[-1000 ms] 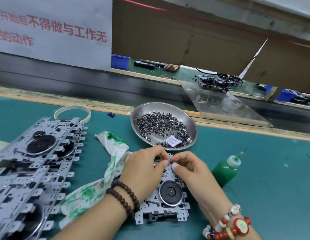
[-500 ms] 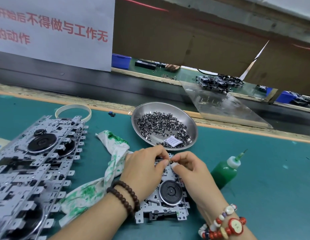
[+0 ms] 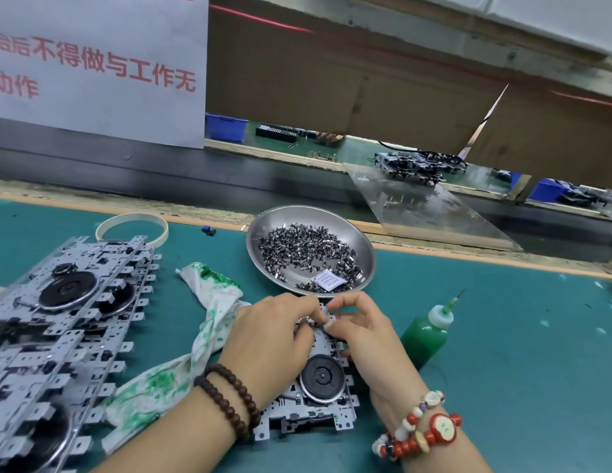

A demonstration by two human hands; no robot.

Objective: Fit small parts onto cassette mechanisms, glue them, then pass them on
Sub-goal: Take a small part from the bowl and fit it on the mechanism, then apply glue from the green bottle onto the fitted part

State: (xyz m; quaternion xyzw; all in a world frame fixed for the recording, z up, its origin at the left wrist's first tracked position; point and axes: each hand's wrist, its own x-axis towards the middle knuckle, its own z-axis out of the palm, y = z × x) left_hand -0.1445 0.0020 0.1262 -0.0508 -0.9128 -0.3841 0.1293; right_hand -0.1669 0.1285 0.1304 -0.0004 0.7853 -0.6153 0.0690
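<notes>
A cassette mechanism (image 3: 318,401) with a black round flywheel lies on the green mat in front of me. Both hands work at its far edge. My left hand (image 3: 267,346) rests over its left half, fingers curled down onto the metal frame. My right hand (image 3: 362,332) pinches a small part at the top edge between thumb and forefinger, right beside the left fingertips. The part itself is mostly hidden by the fingers. A steel dish (image 3: 362,247) holding several small dark metal parts stands just beyond the hands. A green glue bottle (image 3: 426,332) with a needle tip stands at the right.
A stack of cassette mechanisms (image 3: 58,332) fills the left side. A white rag (image 3: 209,295) stained green lies between the stack and my hands. A white tape ring (image 3: 132,227) lies at the back left. A clear sloping sheet (image 3: 431,213) leads to the belt behind.
Both hands stay at the mechanism's far edge; the fingertips have shifted slightly closer together on the small part. The view has tilted a little.
</notes>
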